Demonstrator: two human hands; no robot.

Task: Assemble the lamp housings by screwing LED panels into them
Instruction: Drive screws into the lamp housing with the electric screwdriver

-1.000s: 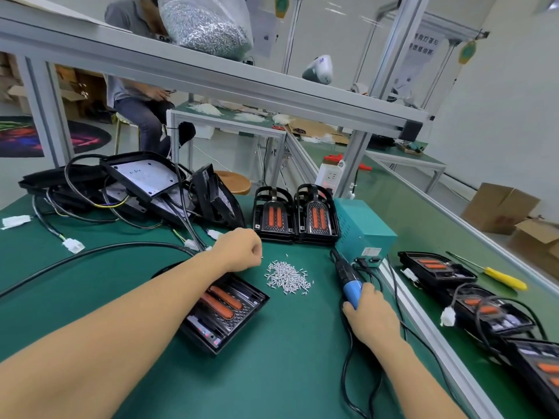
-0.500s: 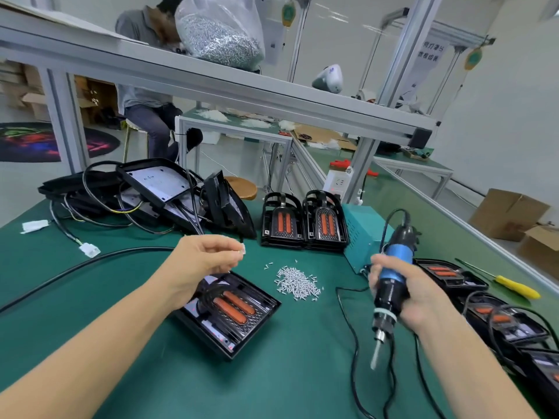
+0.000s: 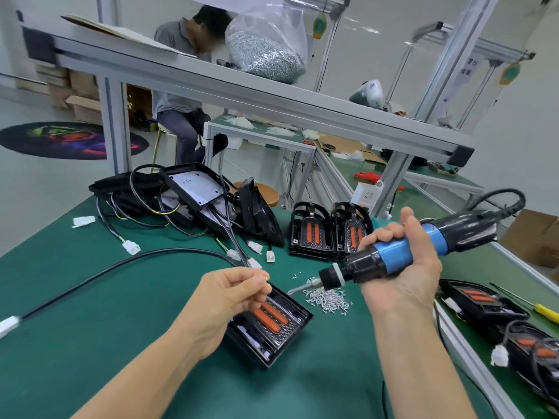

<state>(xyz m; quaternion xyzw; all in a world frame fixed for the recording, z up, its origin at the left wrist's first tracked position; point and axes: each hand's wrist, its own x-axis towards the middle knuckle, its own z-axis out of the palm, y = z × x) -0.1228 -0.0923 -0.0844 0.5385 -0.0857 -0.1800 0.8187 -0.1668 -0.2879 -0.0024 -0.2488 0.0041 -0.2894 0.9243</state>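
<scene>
The housing [image 3: 272,325] with its orange LED panel [image 3: 271,315] lies on the green counter [image 3: 121,313], partly under the left hand [image 3: 225,300], whose fingers [image 3: 257,281] pinch something too small to identify. The right hand [image 3: 402,267] grips a blue screwdriver [image 3: 393,258], bit pointing left. Loose screws [image 3: 328,299] lie just right of the housing.

Head-worn view, down onto bench [image 3: 90,297]

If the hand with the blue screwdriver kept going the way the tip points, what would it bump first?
Probably the left hand. The right hand aims the electric screwdriver leftward at its fingertips, above the lamp housing. Depth is hard to judge.
</scene>
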